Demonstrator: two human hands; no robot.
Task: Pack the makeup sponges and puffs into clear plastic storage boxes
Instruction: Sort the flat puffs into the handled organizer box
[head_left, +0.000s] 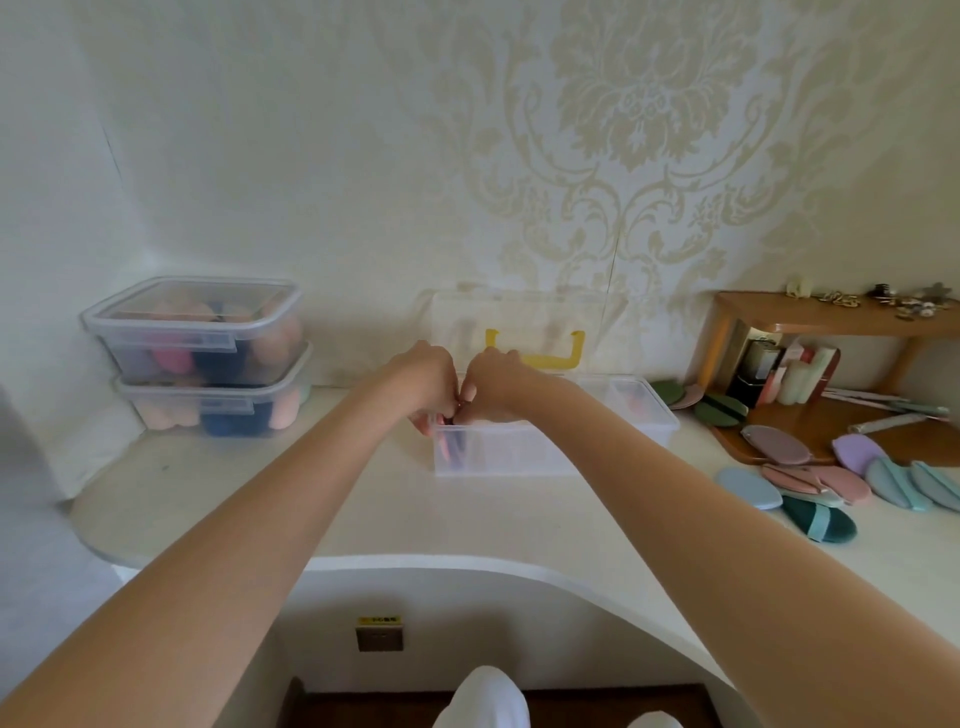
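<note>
Both hands (423, 382) at box's (519, 452) left rim.

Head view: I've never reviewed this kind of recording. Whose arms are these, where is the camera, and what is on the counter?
There is no machine: a person wears one camera on the head, looking forward and down. Both bare hands, left and right, meet at the left end of an open clear plastic box, pressing in a few puffs; which hand grips them is unclear. Two lidded clear boxes of sponges are stacked at left. Loose flat pastel and green puffs lie at right on the white counter.
</note>
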